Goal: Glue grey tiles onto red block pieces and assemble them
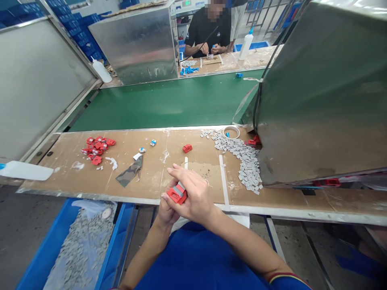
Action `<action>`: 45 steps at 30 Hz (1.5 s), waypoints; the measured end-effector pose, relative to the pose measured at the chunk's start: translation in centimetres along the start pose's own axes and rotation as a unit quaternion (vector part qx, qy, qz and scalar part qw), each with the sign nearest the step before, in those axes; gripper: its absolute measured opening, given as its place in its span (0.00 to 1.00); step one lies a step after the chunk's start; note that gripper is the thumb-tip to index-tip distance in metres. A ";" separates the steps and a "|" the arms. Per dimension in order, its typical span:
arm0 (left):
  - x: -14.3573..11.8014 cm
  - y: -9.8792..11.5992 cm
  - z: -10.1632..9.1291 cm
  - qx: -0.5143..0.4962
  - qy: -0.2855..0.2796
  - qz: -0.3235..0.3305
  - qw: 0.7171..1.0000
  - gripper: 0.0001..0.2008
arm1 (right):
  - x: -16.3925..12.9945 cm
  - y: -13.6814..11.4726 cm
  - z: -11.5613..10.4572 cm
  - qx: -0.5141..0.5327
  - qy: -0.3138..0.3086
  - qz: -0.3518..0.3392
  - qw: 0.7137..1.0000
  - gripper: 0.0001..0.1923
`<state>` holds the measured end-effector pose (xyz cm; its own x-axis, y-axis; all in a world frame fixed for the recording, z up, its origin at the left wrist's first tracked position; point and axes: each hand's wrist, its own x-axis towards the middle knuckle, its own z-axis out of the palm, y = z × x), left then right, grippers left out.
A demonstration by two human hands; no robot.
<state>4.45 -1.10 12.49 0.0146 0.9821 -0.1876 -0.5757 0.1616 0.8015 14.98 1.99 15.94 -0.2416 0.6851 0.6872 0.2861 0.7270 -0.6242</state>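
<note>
A small red toy-car-like plastic part (177, 195) with a grey piece on its top sits between my two hands, just over the front edge of the bench. My left hand (166, 209) grips it from below and the left, partly hidden behind the part. Around its right side and over its top curls my right hand (196, 193), with the thumb along the lower side. Beyond the hands, a single red part (187, 148) lies on the bench. A spread of small grey flat pieces (242, 155) lies to the right.
Red parts (98, 147) are heaped at the left, near a camouflage cloth strip (130, 172) and a white bottle (27, 170). A tape roll (231, 132) rests by the grey pieces. Behind runs a green conveyor (169, 104); a co-worker (208, 30) sits across. Metal housing (323, 96) stands right.
</note>
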 end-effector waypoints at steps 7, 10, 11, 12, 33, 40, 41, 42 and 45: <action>0.1 -0.4 -0.1 -0.018 0.022 0.004 1.000 0.37 | 0.6 -0.2 0.0 0.006 0.003 -0.012 1.000 0.19; 0.1 -0.2 0.2 -0.023 0.010 0.001 1.000 0.32 | 0.6 0.0 0.1 0.006 0.007 -0.011 1.000 0.19; 0.1 -0.1 0.2 -0.025 0.005 0.000 1.000 0.31 | 0.5 0.1 0.2 0.004 0.008 -0.010 1.000 0.18; 0.1 -0.1 0.3 -0.028 0.000 0.000 1.000 0.30 | 0.5 0.2 0.2 0.002 0.009 -0.009 1.000 0.18; 0.7 -0.4 1.6 -0.030 -0.023 -0.023 0.999 0.25 | -0.1 1.1 -0.9 0.022 -0.006 0.033 0.999 0.13; 0.8 -0.4 1.3 -0.015 -0.016 -0.016 1.000 0.37 | -0.2 1.2 -0.7 0.030 -0.010 0.035 0.999 0.15; 0.8 -0.5 1.2 -0.012 -0.011 -0.014 1.000 0.37 | -0.2 1.2 -0.6 0.030 -0.009 0.035 0.999 0.15; 0.8 -0.6 1.1 -0.010 -0.008 -0.014 1.000 0.36 | -0.2 1.3 -0.6 0.031 -0.008 0.034 0.999 0.15; 0.7 -0.9 0.6 -0.012 0.003 -0.013 1.000 0.32 | -0.2 1.3 -0.4 0.027 -0.010 0.033 0.999 0.14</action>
<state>5.46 -0.54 11.93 0.0259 0.9770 -0.2117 -0.5951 0.1853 0.7820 15.79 2.81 15.13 -0.2424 0.7320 0.6367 0.2510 0.6812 -0.6877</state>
